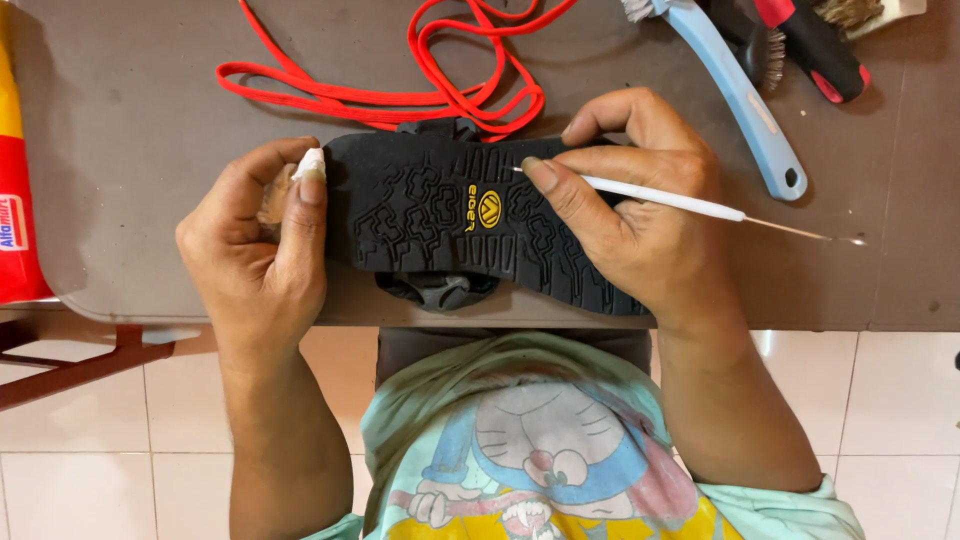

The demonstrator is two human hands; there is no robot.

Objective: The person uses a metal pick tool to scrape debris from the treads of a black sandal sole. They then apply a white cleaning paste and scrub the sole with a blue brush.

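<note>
A black sandal (pixel 440 215) lies sole-up on the grey table (pixel 130 130), its patterned tread and a small yellow emblem facing me. My left hand (pixel 262 250) grips the sandal's left end, with a white scrap pinched at the fingertips. My right hand (pixel 630 200) rests on the sandal's right end and holds a thin white tool (pixel 690 204) with a metal point that sticks out to the right.
A red lace (pixel 400 70) lies tangled behind the sandal. A light blue brush handle (pixel 745 100) and a red-and-black tool (pixel 820 45) sit at the back right. A red and yellow packet (pixel 15 180) is at the left edge. Tiled floor shows below the table.
</note>
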